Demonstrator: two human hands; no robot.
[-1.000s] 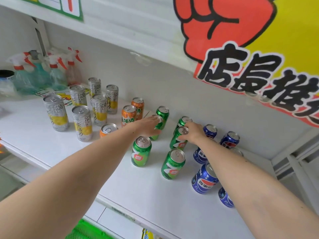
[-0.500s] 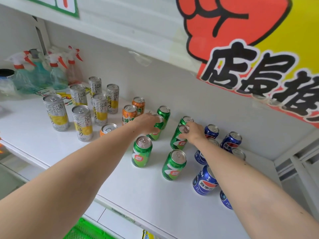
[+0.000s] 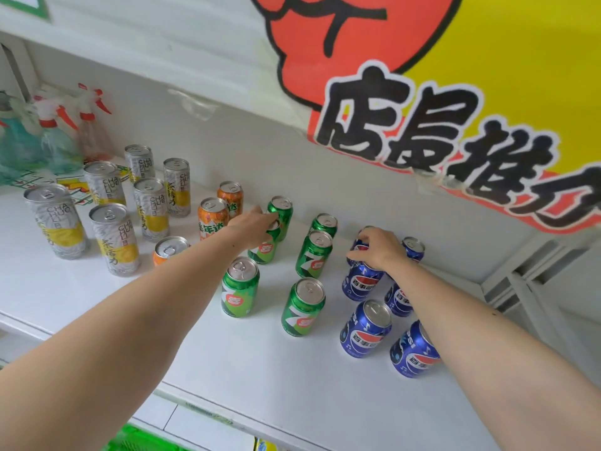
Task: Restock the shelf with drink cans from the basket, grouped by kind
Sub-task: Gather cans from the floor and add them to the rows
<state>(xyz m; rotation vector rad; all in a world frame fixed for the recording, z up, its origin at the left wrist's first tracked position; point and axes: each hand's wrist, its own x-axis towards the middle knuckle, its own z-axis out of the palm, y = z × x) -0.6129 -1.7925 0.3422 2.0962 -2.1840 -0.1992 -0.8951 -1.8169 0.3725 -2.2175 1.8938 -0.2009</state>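
The drink cans stand upright on a white shelf (image 3: 136, 323) that fills the middle of the frame, sorted by kind from left to right. At centre are six green cans in two columns; the left hand (image 3: 252, 227) covers the top of the second green can (image 3: 264, 250) in the left column, fingers curled down over its rim, gripping it. Just behind it stands another green can (image 3: 281, 213), and the front pair (image 3: 240, 288) (image 3: 303, 307) carry a red and white 7 logo. To the right, the blue cans bear the Pepsi globe and white Chinese lettering; the right hand (image 3: 379, 247) closes its fingers round a rear blue can (image 3: 359, 245), with a further blue can (image 3: 413, 249) just beyond and the front ones (image 3: 366, 328) (image 3: 414, 351) nearest the shelf edge. Left of the green group are three orange cans (image 3: 213, 218) with Chinese writing, one partly hidden by the left forearm. In the left of the frame stand six tall silver and yellow cans (image 3: 57, 219) printed "CHA HUO LI". Behind them, at upper left, blurred spray bottles (image 3: 55, 138) with red and white triggers sit against the white back wall. Across the upper right hangs a yellow sign (image 3: 527, 76) with a red fist and large black Chinese characters. At the bottom edge a corner of a green basket (image 3: 130, 439) shows below the shelf.
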